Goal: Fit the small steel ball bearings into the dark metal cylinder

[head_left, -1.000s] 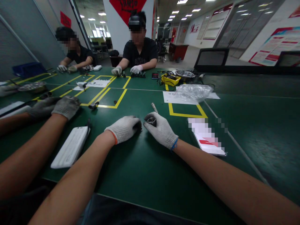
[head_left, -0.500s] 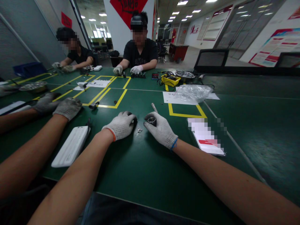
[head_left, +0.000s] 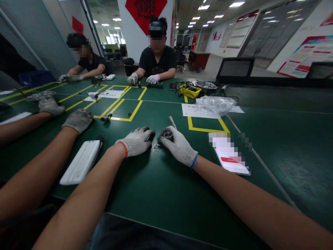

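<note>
My left hand (head_left: 136,141), in a white knit glove with an orange cuff, rests low over the table with its fingers bent together. Whatever its darkened fingertips pinch, if anything, is hidden. My right hand (head_left: 180,146), gloved with a blue cuff, is wrapped round a dark, round metal part (head_left: 168,135) whose ring-shaped open end faces up. Between the hands lie several tiny shiny metal pieces (head_left: 155,146), too small to name surely. Just beyond my right hand lies a slim silver tool with a knurled look (head_left: 172,122).
A white flat box (head_left: 80,163) lies left of my left arm; a phone-like slab (head_left: 230,154) is at right. A co-worker's gloved hands (head_left: 78,121) are close on the left. Farther back are a plastic bag (head_left: 215,106), a yellow tray (head_left: 190,91) and a metal fitting (head_left: 106,118).
My left hand has shifted slightly right, nearer the tiny pieces and my right hand. My right hand keeps the round part. The neighbour's far hand has moved on the left. The view tilted slightly.
</note>
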The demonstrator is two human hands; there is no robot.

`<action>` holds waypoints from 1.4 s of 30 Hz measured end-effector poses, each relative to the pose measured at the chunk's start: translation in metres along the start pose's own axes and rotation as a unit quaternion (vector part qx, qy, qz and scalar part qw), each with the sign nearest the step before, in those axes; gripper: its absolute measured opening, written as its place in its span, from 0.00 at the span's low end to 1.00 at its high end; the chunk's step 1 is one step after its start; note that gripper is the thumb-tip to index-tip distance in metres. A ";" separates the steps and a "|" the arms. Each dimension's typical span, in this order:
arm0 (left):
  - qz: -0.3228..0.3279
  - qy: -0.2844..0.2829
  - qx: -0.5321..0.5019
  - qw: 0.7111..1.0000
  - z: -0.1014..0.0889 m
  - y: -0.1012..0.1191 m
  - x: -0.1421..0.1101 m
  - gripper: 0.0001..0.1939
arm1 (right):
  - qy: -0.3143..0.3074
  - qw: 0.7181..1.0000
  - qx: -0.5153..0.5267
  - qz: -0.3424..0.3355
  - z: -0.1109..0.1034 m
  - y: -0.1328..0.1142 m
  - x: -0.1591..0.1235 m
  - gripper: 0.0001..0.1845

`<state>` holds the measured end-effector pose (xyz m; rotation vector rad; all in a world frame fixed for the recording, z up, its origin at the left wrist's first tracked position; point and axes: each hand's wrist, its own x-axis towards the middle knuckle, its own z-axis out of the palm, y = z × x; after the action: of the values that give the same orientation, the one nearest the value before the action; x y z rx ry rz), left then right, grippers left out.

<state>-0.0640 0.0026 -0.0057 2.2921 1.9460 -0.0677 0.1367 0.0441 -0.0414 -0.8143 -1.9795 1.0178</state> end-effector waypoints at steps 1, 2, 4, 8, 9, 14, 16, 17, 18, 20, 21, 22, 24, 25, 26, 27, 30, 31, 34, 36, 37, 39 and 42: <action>0.000 0.007 0.001 1.000 0.000 0.001 0.000 0.26 | -0.003 1.000 0.002 0.001 0.000 0.000 0.000 0.06; 0.000 0.015 0.001 1.000 0.000 0.001 0.001 0.25 | -0.007 1.000 0.006 0.002 0.000 0.000 0.000 0.06; -0.002 0.028 0.003 1.000 0.001 0.002 0.002 0.24 | -0.014 1.000 0.013 0.002 0.000 0.001 -0.001 0.06; 0.002 0.046 0.006 0.999 0.005 0.004 0.005 0.22 | -0.024 0.999 0.020 -0.007 0.000 0.001 -0.001 0.07; 0.004 0.050 0.005 0.999 0.006 0.004 0.006 0.22 | -0.025 0.999 0.020 -0.007 0.000 0.001 -0.001 0.07; 0.010 0.067 -0.004 0.998 0.010 0.003 0.008 0.22 | -0.029 0.999 0.023 -0.008 0.000 0.001 -0.001 0.07; 0.012 0.070 -0.005 0.997 0.011 0.002 0.009 0.23 | -0.031 0.999 0.024 -0.006 0.000 0.001 -0.001 0.07; 0.012 0.070 -0.006 0.997 0.011 0.001 0.009 0.23 | -0.031 0.999 0.024 -0.006 0.000 0.001 -0.001 0.07; 0.012 0.069 -0.005 0.997 0.011 0.001 0.010 0.23 | -0.031 0.999 0.023 -0.007 0.000 0.001 -0.001 0.08; 0.012 0.067 -0.002 0.998 0.011 0.001 0.010 0.23 | -0.030 0.999 0.020 -0.009 0.000 0.001 -0.001 0.08; 0.012 0.066 0.000 0.998 0.011 0.001 0.010 0.23 | -0.031 0.999 0.019 -0.010 -0.001 0.001 -0.001 0.08; 0.012 0.065 0.001 0.998 0.010 0.001 0.010 0.23 | -0.031 0.999 0.018 -0.010 -0.001 0.001 -0.001 0.09; 0.012 0.064 0.001 0.998 0.009 0.002 0.009 0.23 | -0.023 1.000 0.015 -0.011 -0.001 0.000 -0.002 0.08; 0.012 0.063 0.000 0.998 0.009 0.002 0.009 0.23 | -0.015 1.000 0.011 -0.012 -0.001 0.000 -0.002 0.08; 0.011 0.061 -0.001 0.998 0.008 0.003 0.009 0.23 | -0.005 1.000 0.004 -0.012 -0.001 0.000 -0.002 0.07; 0.011 0.060 -0.002 0.998 0.008 0.003 0.009 0.23 | 0.006 1.000 -0.003 -0.012 -0.001 -0.001 -0.002 0.07; 0.008 0.059 -0.002 0.998 0.007 0.004 0.009 0.23 | 0.030 0.999 -0.020 -0.014 -0.001 -0.002 -0.003 0.07; 0.008 0.059 -0.002 0.998 0.007 0.004 0.009 0.23 | 0.033 0.999 -0.023 -0.015 -0.001 -0.003 -0.003 0.06; 0.008 0.058 -0.002 0.998 0.008 0.004 0.009 0.24 | 0.029 0.999 -0.027 -0.017 -0.002 -0.004 -0.003 0.06; 0.009 0.058 -0.001 0.998 0.008 0.004 0.009 0.24 | 0.027 0.999 -0.027 -0.019 -0.002 -0.004 -0.004 0.06; 0.011 0.058 -0.001 0.998 0.008 0.004 0.009 0.24 | 0.025 0.999 -0.026 -0.019 -0.002 -0.004 -0.004 0.06; 0.014 0.060 -0.003 0.998 0.008 0.004 0.009 0.23 | 0.022 0.999 -0.021 -0.020 -0.001 -0.004 -0.004 0.06; 0.017 0.059 -0.008 0.998 0.007 0.005 0.009 0.23 | 0.017 0.999 -0.020 -0.019 -0.001 -0.004 -0.004 0.06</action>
<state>-0.0574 0.0094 -0.0133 2.3678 1.9543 0.0878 0.1388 0.0398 -0.0386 -0.8076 -1.9837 0.9390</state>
